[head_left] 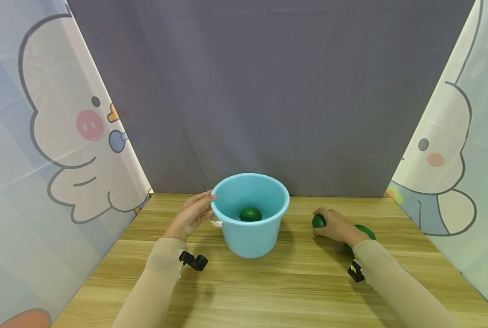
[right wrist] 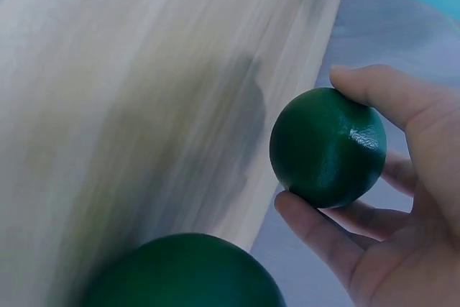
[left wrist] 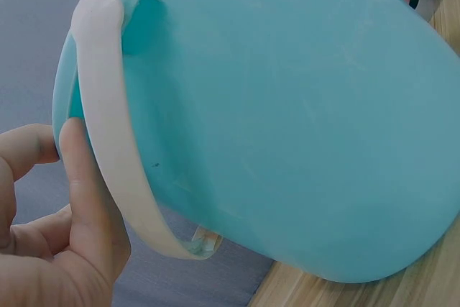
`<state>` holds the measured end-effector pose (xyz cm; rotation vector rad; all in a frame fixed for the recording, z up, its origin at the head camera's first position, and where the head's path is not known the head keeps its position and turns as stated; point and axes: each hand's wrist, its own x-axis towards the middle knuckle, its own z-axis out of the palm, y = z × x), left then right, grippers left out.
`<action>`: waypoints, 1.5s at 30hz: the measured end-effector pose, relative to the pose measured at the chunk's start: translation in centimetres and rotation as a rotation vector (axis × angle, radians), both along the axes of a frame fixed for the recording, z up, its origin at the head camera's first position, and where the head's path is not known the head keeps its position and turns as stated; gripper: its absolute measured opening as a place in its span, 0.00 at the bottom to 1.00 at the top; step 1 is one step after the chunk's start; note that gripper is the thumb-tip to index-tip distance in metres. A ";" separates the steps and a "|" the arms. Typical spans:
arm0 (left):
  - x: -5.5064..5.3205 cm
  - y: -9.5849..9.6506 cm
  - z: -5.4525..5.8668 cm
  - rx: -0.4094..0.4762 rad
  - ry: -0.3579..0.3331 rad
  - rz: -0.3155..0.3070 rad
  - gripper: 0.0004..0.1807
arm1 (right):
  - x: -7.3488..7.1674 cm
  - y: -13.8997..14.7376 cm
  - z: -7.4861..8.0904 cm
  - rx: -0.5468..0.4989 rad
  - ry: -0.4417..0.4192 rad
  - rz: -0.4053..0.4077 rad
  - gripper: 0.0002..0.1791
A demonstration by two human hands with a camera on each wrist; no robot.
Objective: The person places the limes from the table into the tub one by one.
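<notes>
A light blue bucket [head_left: 251, 239] stands upright on the wooden table, its white handle [left wrist: 108, 120] hanging down on the left side. My left hand [head_left: 190, 216] pinches the bucket's rim on the left, thumb and fingers on either side of it. Inside the bucket lies a dark green oval thing [head_left: 250, 214]. To the right of the bucket, my right hand [head_left: 335, 226] holds a glossy dark green ball [right wrist: 328, 147] between thumb and fingers, apart from the bucket. Below it, a larger dark green rounded thing [right wrist: 187, 275] is partly out of view.
Beside my right wrist, more dark green [head_left: 366, 231] shows on the table [head_left: 268, 291], partly hidden by the arm. A grey cloth [head_left: 248, 91] hangs behind the table. Printed cartoon curtains [head_left: 63, 136] flank both sides.
</notes>
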<state>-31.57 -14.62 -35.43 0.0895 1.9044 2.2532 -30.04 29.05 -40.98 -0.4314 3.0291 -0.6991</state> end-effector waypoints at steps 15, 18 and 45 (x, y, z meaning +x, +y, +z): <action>0.0 -0.1 0.1 0.009 0.006 -0.011 0.31 | 0.4 0.0 1.5 -0.001 0.068 0.038 0.33; 0.0 -0.1 0.1 0.011 0.004 -0.012 0.31 | 0.5 -0.1 1.9 0.008 0.094 0.043 0.33; 0.2 0.0 0.1 -0.002 0.008 -0.007 0.30 | 0.9 -0.5 4.4 0.024 0.136 0.070 0.33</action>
